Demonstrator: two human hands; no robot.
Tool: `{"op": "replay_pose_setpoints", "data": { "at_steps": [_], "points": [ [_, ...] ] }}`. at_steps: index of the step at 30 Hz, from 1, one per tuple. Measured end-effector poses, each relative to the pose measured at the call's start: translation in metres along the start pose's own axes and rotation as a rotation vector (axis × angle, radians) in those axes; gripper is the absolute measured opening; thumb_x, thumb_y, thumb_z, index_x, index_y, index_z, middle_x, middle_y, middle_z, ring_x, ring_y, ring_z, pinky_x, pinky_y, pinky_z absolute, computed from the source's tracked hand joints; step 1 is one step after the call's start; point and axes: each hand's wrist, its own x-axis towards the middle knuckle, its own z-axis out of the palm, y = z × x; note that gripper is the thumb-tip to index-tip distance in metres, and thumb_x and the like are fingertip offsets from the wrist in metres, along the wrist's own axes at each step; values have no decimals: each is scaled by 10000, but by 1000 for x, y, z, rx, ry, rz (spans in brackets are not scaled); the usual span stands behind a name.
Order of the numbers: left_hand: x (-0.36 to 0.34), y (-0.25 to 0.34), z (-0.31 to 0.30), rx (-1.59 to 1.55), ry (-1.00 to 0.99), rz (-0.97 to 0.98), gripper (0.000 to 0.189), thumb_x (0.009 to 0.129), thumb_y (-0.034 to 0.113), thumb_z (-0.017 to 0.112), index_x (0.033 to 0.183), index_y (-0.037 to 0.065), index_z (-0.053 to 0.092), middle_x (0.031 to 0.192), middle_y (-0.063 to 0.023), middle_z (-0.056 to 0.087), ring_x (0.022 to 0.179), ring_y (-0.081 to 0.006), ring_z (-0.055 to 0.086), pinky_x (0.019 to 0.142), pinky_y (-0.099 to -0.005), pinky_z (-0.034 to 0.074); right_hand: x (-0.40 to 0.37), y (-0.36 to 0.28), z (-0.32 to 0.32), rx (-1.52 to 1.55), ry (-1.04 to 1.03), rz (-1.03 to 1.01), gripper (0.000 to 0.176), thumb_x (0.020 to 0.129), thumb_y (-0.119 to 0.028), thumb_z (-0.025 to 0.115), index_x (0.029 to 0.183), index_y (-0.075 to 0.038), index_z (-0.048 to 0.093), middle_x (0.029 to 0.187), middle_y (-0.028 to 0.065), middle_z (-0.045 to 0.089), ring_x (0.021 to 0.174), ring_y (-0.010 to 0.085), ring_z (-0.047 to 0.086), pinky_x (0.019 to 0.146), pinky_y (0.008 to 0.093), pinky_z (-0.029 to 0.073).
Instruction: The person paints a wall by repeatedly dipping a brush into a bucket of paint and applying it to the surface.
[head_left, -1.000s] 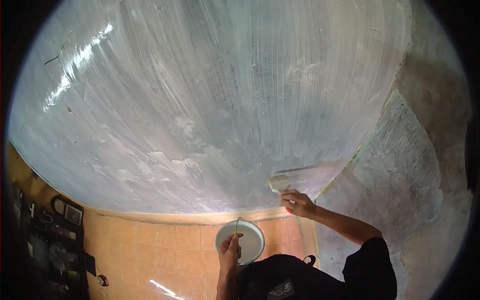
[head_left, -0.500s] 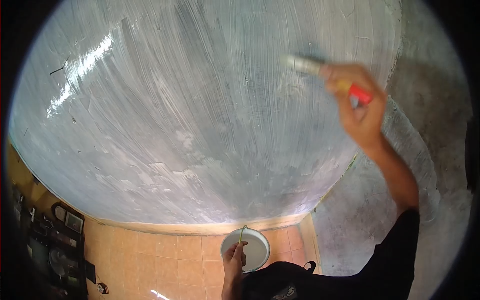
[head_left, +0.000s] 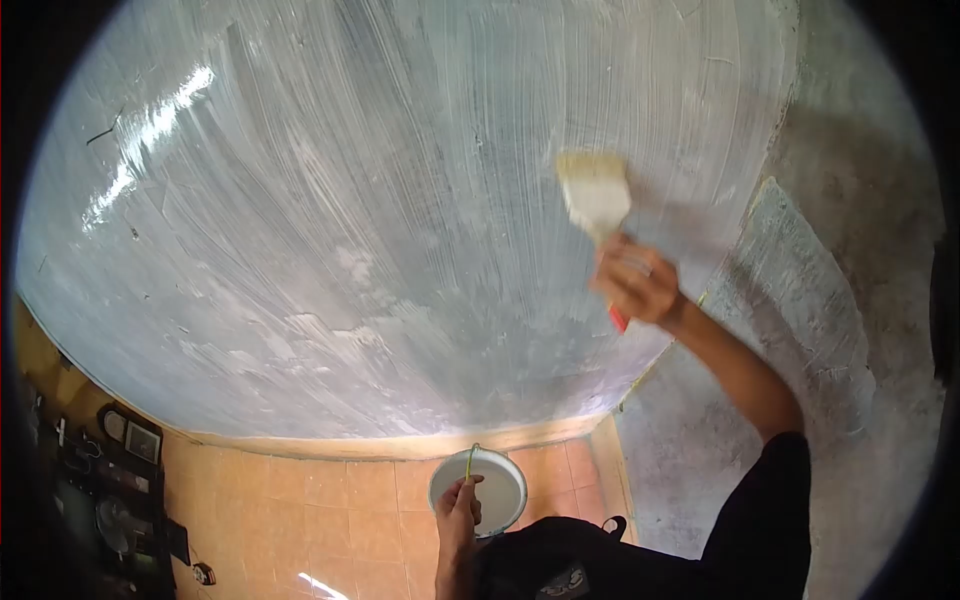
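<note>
Streaked wall [head_left: 350, 200] | tile floor [head_left: 330, 500] | right hand [head_left: 635, 285] grips brush [head_left: 595, 195] | left hand [head_left: 458, 505] grips bucket [head_left: 519, 478]

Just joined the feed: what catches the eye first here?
The grey wall, streaked with white paint, fills the view. At centre right the right hand holds a wide pale-bristled red-handled paintbrush against it; bottom centre, the left hand carries a round white paint bucket over orange floor tiles.
</note>
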Motion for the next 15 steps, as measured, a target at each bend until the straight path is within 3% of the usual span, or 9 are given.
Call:
{"op": "replay_pose_setpoints", "data": {
  "at_steps": [7, 9, 12, 15],
  "points": [
    [-12, -7, -2, 26, 14, -40, 249, 998, 196, 553, 1054, -28, 644, 577, 99, 348, 447, -5, 282, 415, -216, 188, -166, -148, 17, 316, -198, 166, 282, 760, -56, 774, 959, -94, 578, 1073, 65, 627, 1043, 272, 631, 891, 378, 607],
    [-16, -7, -1, 32, 18, -47, 250, 997, 198, 555, 1054, -29, 644, 577, 99, 348, 447, -4, 281, 415, -216, 187, -189, -175, 18, 374, -260, 212, 304, 738, -46, 774, 965, -89, 578, 1082, 71, 617, 1045, 276, 628, 900, 377, 601],
    [-26, -3, 5, 85, 37, -57, 253, 996, 199, 554, 1057, -31, 641, 575, 100, 344, 443, -6, 281, 411, -218, 191, -207, -205, 18, 556, -324, 345, 416, 607, -31, 783, 973, -74, 590, 1047, 83, 609, 1034, 282, 634, 881, 368, 590],
    [-30, -5, 11, 107, 53, -68, 228, 977, 162, 555, 1033, -42, 638, 583, 101, 325, 452, -9, 262, 415, -217, 175, -200, -224, 12, 650, -350, 462, 387, 598, -21, 778, 940, -76, 603, 1039, 72, 618, 1034, 267, 636, 852, 349, 594]
  ]
}}
